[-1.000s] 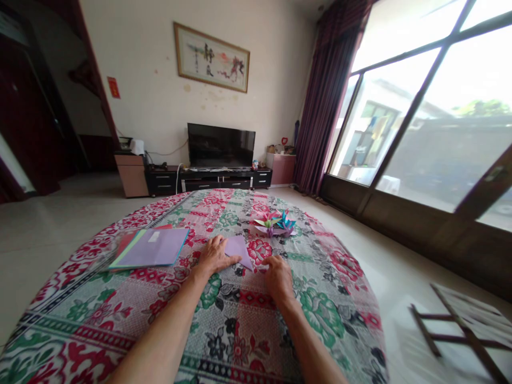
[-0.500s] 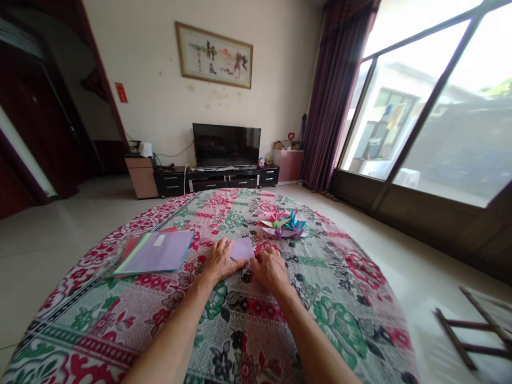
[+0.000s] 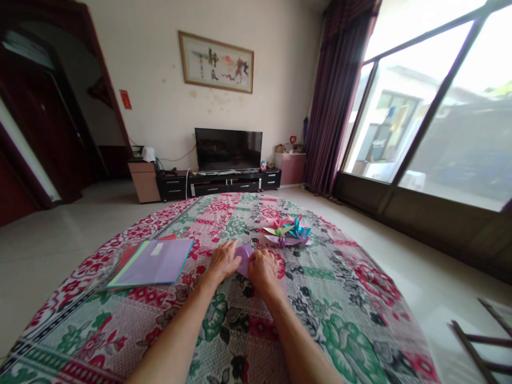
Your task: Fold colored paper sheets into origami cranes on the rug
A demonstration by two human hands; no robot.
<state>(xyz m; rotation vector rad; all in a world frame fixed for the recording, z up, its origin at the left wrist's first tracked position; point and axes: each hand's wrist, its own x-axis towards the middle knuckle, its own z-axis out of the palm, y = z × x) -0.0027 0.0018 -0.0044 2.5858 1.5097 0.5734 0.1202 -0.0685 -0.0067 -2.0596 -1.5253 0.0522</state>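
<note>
Between my hands is a small piece of purple origami paper (image 3: 244,257), partly folded, near the middle of the table. My left hand (image 3: 224,260) has the paper's left side, its thumb lying across it and the fingers along the far edge. Curled fingers of my right hand (image 3: 263,268) pinch the right side and cover part of it. Beyond the right hand stands a group of folded paper cranes (image 3: 286,232) in pink, green, blue and purple. A stack of coloured paper sheets (image 3: 158,262), purple on top, lies to the left.
A flowered cloth covers the round table (image 3: 320,330). Past its far edge are a television (image 3: 229,149) and a low black cabinet (image 3: 216,184). A wooden stool or chair frame (image 3: 480,341) is on the floor at right, below large windows (image 3: 460,128).
The purple paper now shows less surface and looks folded over. My right hand has moved a little left, closer to my left hand. The head view has tilted up slightly.
</note>
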